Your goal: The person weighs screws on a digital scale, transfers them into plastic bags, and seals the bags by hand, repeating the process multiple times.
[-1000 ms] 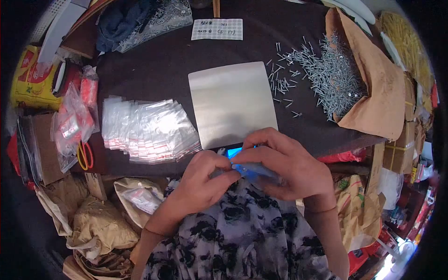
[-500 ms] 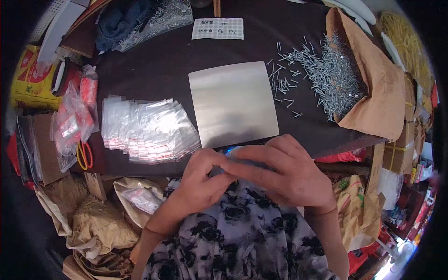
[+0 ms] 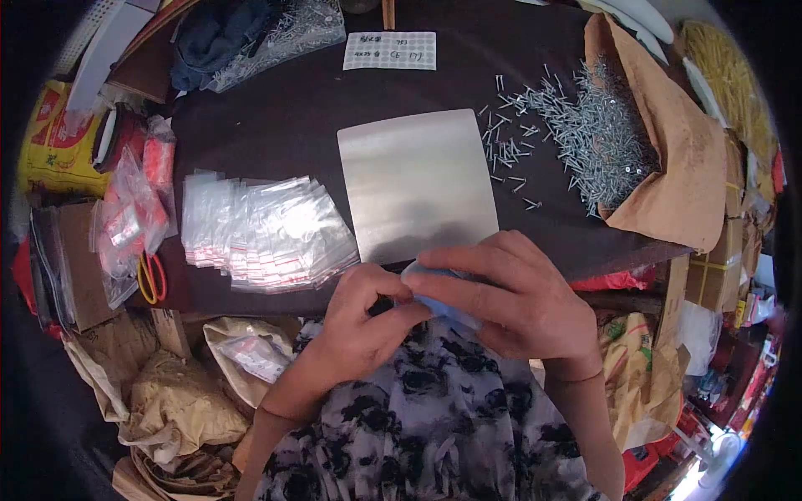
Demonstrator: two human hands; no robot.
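Observation:
In front of my body, at the table's near edge, both hands meet on a bluish see-through plastic bag (image 3: 447, 310), mostly covered by the fingers. My left hand (image 3: 363, 324) pinches its left end between thumb and bent fingers. Over the bag's right side lie the fingers of my right hand (image 3: 525, 302), with the thumb underneath. Whether anything is inside the bag is hidden. Just beyond my hands a silvery metal plate (image 3: 418, 179) lies flat. To its left, clear zip bags (image 3: 267, 230) with red lines are fanned out in an overlapping row.
Loose screws (image 3: 597, 138) spill from a brown paper bag (image 3: 689, 159) on the right. A label sheet (image 3: 390, 51) with handwriting lies at the back, beside a clear bag of screws (image 3: 288, 46). Yellow-handled scissors (image 3: 152, 278) are at the left edge; crumpled paper bags (image 3: 184, 405) sit below.
My right hand has shifted slightly, its fingers lifting and spreading a little. More of the bluish plastic bag now shows between my hands. The things on the table have stayed put.

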